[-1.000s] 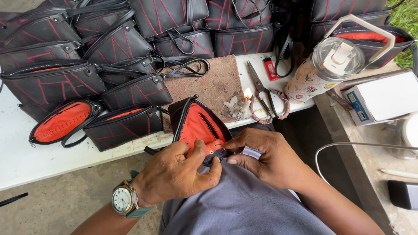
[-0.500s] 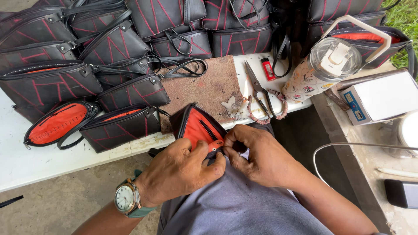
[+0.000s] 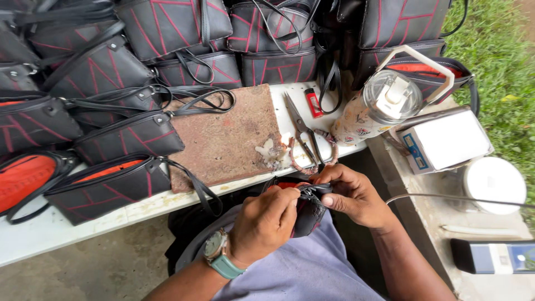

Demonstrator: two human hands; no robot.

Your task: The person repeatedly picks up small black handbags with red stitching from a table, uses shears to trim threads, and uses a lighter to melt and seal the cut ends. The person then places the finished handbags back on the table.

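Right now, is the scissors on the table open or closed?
Closed: the scissors lie flat on the white table, blades together, pointing away.

Free room: brown board only, rest of worktop packed.
Board (image 3: 228, 136) is bare except a strap loop (image 3: 203, 103) on its far edge. Bags (image 3: 122, 72) wall off left and back. Right of my right hand (image 3: 356, 195): scissors (image 3: 304, 134), lighter (image 3: 314, 103), jug (image 3: 379, 108), white box (image 3: 443, 139). My left hand (image 3: 264, 223) has open lap beneath it.
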